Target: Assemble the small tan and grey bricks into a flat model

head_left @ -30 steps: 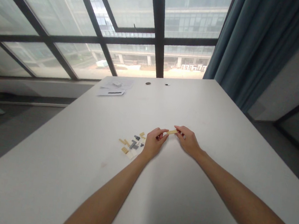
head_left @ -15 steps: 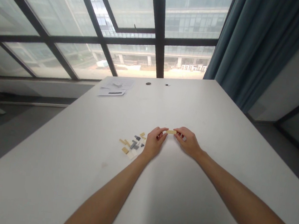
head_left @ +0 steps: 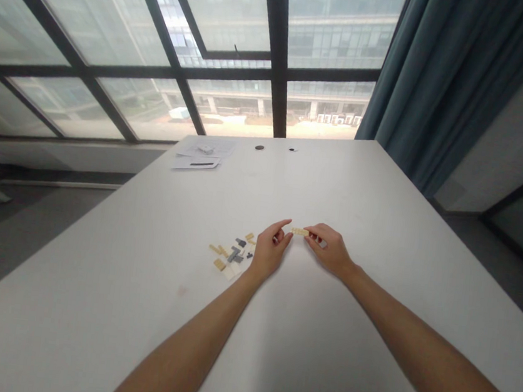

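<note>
The forefinger of your left hand (head_left: 271, 247) has risen off the end of the tan strip (head_left: 300, 231) since the earlier frame. That hand is now loosened, forefinger and thumb parted; whether the thumb tip touches the strip, you cannot tell. Your right hand (head_left: 328, 249) pinches the strip's other end between thumb and fingers. This single strip is slim, straight and knobbly on top, held about midway between the left and right edges of the smooth white surface (head_left: 342, 356). Left of your left hand lies one cluster of hard, blocky pieces: at least four tan pieces (head_left: 219, 265), at least two grey pieces (head_left: 235, 254), others too blurred to count. Flat papers (head_left: 194, 165) lie by the far-left corner.
</note>
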A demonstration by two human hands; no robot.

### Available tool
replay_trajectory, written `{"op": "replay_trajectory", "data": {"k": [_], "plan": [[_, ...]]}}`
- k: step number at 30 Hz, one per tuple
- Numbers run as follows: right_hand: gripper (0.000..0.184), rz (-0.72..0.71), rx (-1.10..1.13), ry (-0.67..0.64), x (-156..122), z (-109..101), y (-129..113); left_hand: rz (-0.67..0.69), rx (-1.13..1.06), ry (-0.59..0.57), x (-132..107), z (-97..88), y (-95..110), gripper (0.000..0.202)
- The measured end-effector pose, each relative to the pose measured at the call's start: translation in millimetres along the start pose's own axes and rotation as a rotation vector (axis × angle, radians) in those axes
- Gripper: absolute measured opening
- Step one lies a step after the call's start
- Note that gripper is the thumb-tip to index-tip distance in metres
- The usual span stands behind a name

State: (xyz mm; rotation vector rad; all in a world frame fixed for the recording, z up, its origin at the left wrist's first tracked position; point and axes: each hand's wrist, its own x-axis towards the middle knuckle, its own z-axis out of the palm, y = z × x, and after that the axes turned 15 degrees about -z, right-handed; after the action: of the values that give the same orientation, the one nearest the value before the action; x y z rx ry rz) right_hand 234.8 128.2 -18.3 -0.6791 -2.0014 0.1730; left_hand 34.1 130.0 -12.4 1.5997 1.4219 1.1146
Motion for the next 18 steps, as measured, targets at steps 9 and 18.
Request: {"op": "replay_trajectory", "data": {"k": [9, 18], "plan": [[0.019, 0.006, 0.048, -0.034, 0.7, -1.0, -1.0, -0.033, -0.031, 0.072, -0.4, -0.2, 1.3, 0.019], [0.020, 0.042, 0.072, -0.044, -3.5, 1.2, 3.5, -0.005, 0.008, 0.094, 0.3, -1.1, -1.2, 0.019]]}}
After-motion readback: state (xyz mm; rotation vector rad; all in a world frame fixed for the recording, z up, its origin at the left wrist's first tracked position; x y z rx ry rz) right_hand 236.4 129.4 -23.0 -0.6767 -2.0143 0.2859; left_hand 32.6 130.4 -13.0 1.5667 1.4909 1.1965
